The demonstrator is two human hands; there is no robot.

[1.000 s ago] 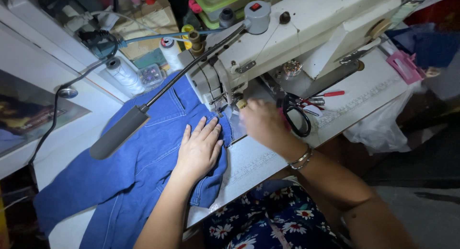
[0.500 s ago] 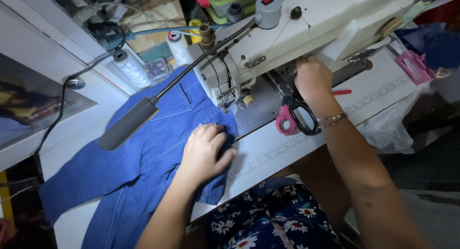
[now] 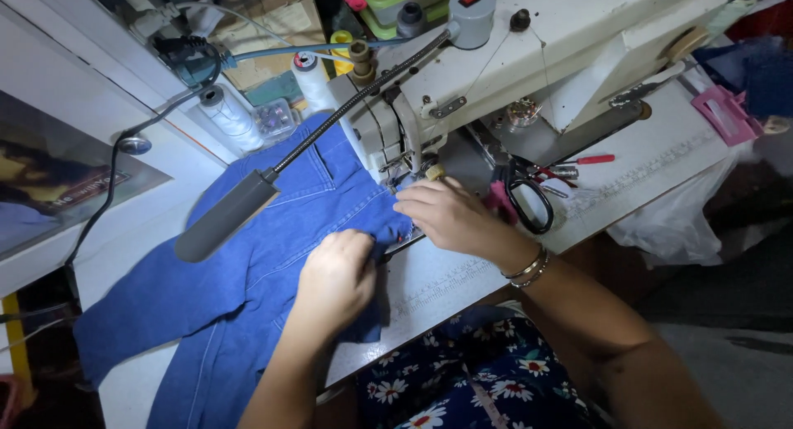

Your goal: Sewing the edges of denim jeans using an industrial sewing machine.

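We note the left hand (image 3: 337,279) nearest us, curled and pinching the edge of the blue denim garment (image 3: 248,264) spread on the white table (image 3: 446,280). Beyond it, the right hand (image 3: 450,217) presses the same edge, fingers narrowed, just before the sewing machine (image 3: 529,57). Scissors (image 3: 529,202) lie beside the wrist.

blue denim garment (image 3: 248,280) under needle

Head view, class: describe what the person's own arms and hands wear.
Both forearms are bare, with no sleeves or gloves. The right hand has thin metal bangles at the wrist. The left hand shows no jewellery.
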